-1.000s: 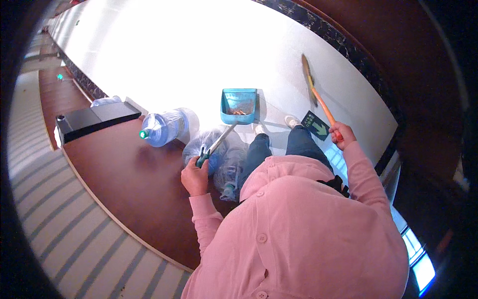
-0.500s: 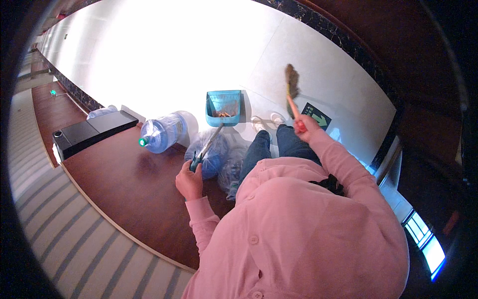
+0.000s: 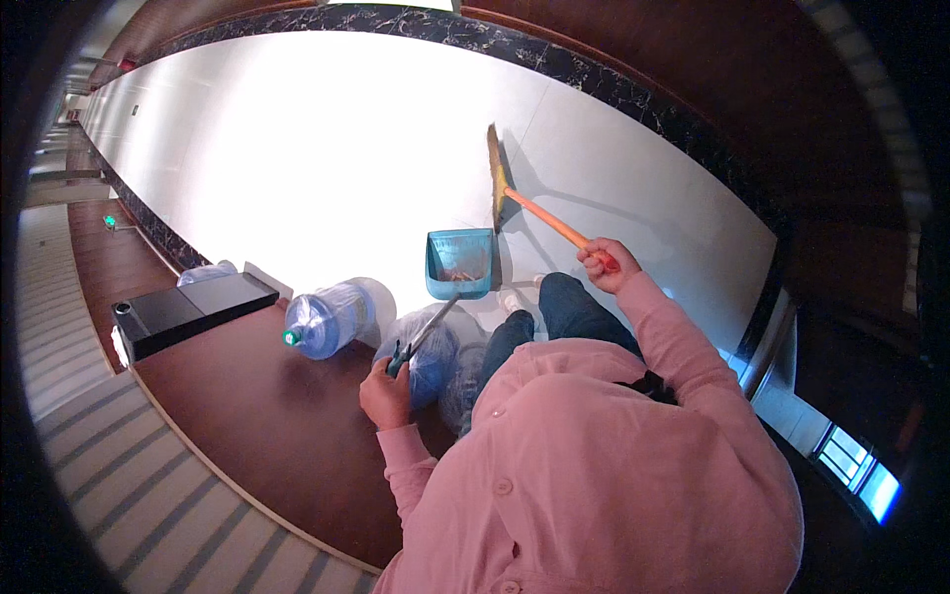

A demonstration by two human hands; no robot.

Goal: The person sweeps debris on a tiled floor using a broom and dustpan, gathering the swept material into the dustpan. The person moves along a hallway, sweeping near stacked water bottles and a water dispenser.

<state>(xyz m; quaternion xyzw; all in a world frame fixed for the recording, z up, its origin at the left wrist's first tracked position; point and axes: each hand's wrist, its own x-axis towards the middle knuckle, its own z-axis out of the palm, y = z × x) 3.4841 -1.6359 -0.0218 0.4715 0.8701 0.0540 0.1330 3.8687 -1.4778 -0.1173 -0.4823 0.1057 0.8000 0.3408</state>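
My left hand is closed round the handle of a long-handled dustpan. The blue pan lies ahead of my feet with some brown litter in it. In my right hand is the orange handle of a broom, fingers wrapped round its red end. The broom's brown bristle head is on the pale floor just beyond the dustpan, to its upper right. Between the bristles and the pan's far edge only a small gap shows, if any.
Large water bottles in clear plastic, one with a green cap, stand beside the brown cabinet top on my left. A black box-shaped appliance is at its far end. A dark marbled skirting edges the floor.
The broom has swung from the right toward the left, its head now by the dustpan. My left hand and the dustpan appear slightly lower in view as the head view shifted.
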